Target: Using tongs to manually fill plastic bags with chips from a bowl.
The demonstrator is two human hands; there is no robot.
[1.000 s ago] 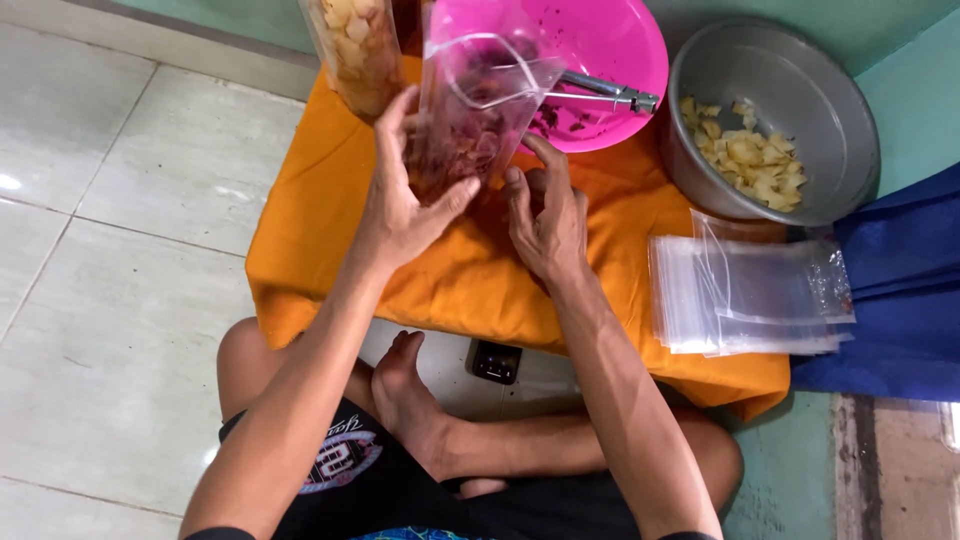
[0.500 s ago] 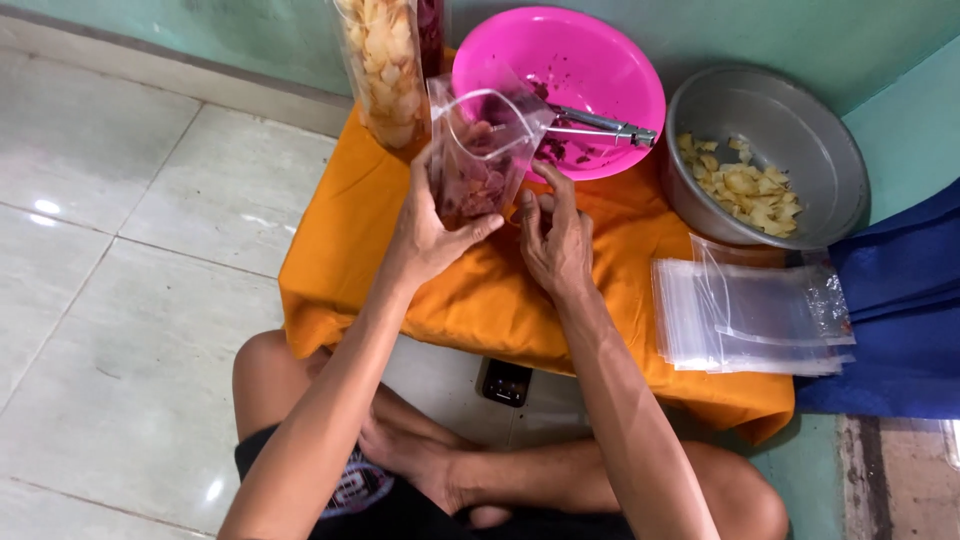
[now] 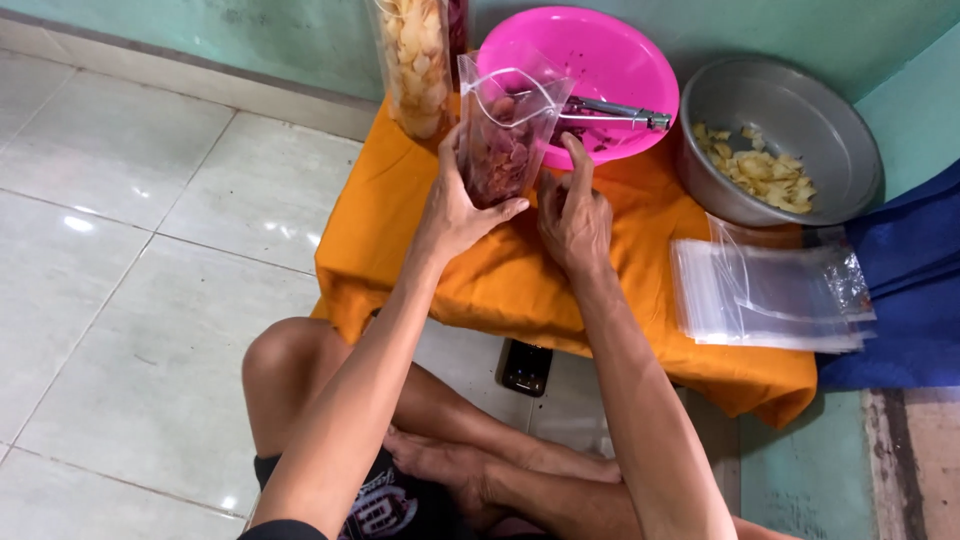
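Orange cloth [image 3: 480,270] drapes the low table; left hand [image 3: 455,210] grips a clear crinkly plastic bag of reddish chips [image 3: 505,135], right hand [image 3: 575,215] loosely open beside it.

A clear plastic bag [image 3: 508,130] is showing dark reddish-purple chips through its sides. Beside it, a taller clear bag [image 3: 415,60] is showing pale yellow chips. Behind them, a round bright pink plastic bowl [image 3: 610,50] is carrying dark purple crumbs and silver metal tongs [image 3: 615,110]. A dull grey metal bowl [image 3: 790,110] is holding pale yellow chips. A bright orange cloth [image 3: 500,280] is covering the tabletop, with a stack of clear, colourless plastic bags [image 3: 770,295] lying on it. A deep blue cloth [image 3: 910,290] is showing at the right. The floor tiles [image 3: 130,230] are gleaming off-white, the wall [image 3: 250,40] pale green, and a small black device [image 3: 525,367] is lying on the floor.
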